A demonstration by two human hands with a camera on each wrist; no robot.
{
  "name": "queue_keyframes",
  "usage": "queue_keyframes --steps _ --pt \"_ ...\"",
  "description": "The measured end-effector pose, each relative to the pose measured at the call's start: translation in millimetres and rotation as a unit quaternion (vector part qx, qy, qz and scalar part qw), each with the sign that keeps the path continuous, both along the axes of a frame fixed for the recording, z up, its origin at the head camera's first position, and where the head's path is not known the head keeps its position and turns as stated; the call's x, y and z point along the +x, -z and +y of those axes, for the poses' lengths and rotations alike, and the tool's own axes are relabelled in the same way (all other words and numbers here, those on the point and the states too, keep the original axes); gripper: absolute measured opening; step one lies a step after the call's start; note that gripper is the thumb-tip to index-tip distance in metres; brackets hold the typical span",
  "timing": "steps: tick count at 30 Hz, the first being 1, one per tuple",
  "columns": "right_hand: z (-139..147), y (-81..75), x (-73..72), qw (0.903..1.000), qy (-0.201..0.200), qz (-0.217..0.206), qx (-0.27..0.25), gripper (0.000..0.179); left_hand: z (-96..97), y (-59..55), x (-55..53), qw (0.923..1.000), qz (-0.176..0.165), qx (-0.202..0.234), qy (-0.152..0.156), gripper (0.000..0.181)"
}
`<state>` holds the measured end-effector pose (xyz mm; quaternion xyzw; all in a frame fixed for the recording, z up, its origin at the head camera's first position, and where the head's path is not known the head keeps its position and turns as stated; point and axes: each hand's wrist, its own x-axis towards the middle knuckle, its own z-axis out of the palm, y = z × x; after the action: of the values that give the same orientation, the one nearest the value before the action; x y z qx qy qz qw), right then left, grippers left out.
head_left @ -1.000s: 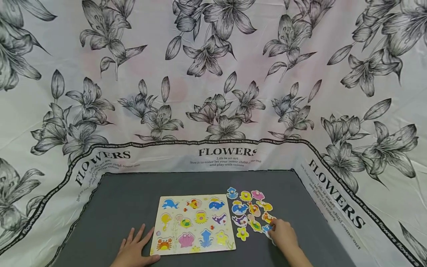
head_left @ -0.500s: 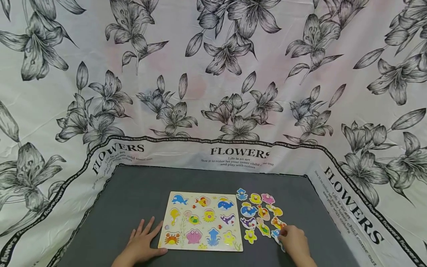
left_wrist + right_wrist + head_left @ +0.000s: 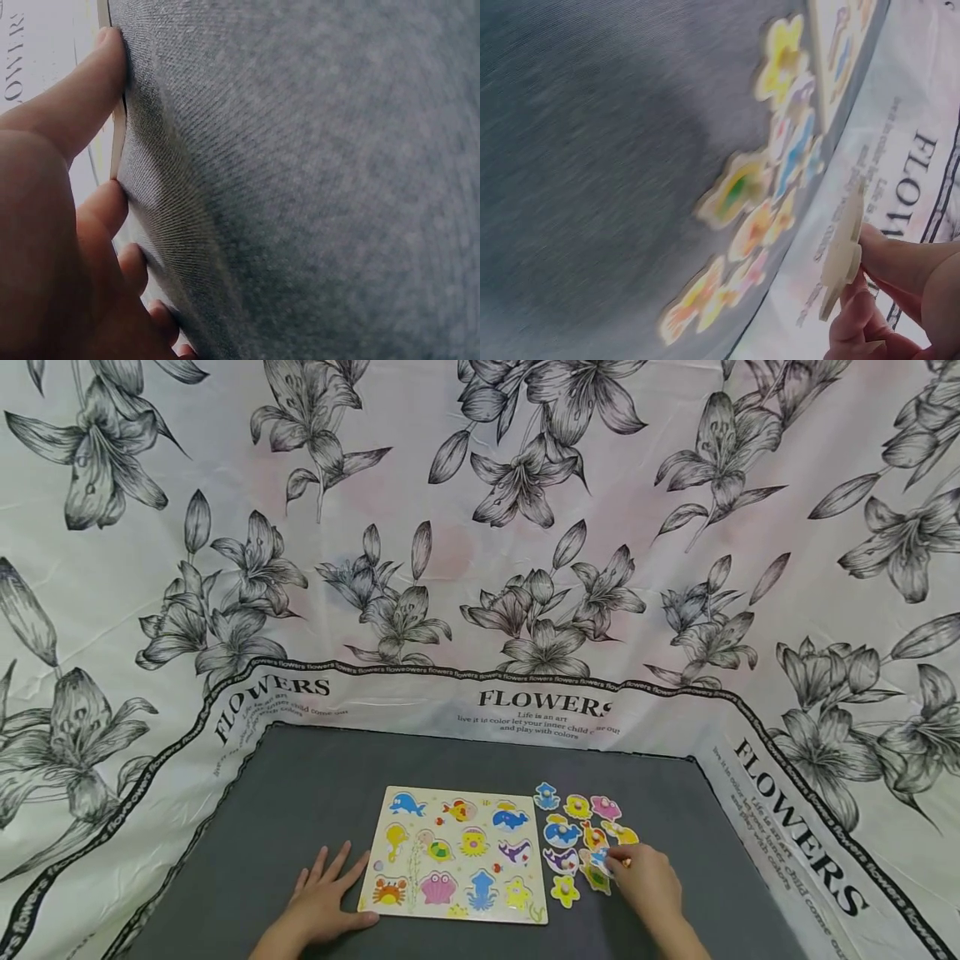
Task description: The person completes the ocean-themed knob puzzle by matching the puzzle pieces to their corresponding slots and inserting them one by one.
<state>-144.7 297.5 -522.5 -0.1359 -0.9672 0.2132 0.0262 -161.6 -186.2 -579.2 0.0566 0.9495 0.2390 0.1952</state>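
Observation:
A pale wooden puzzle board (image 3: pixel 420 910) printed with sea animals lies on the dark grey table. My left hand (image 3: pixel 322 893) spreads its fingers beside the board's left edge, thumb at the near left corner; in the left wrist view the thumb (image 3: pixel 90 82) and a fingertip meet the thin board edge. My right hand (image 3: pixel 651 878) pinches a blue sea-animal puzzle piece (image 3: pixel 598 860) above the loose pieces. In the right wrist view that puzzle piece (image 3: pixel 844 259) shows its plain wooden side, raised off the table. It partly covers the green turtle piece (image 3: pixel 597 880) in the head view.
Several knobbed pieces lie right of the board: a yellow star (image 3: pixel 566 891), a purple-and-white one (image 3: pixel 561 861), a blue whale (image 3: pixel 562 832), a blue octopus (image 3: pixel 547 796) and a pink shell (image 3: pixel 605 807). In the right wrist view an orange crab (image 3: pixel 694 300) lies nearest the bottom. White floral cloth (image 3: pixel 480 593) surrounds the table.
My right hand has lifted the blue piece and moved it up and left over the other pieces. The head view has shifted slightly. My left hand stays at the board's corner.

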Motion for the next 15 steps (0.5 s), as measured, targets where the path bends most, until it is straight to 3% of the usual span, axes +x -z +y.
queue_keyframes --steps 15 --pt "-37.7 -11.8 -20.4 0.9961 -0.045 0.075 0.008 0.008 1.2 0.5 -0.9 0.9999 -0.014 -0.001 -0.003 0.111"
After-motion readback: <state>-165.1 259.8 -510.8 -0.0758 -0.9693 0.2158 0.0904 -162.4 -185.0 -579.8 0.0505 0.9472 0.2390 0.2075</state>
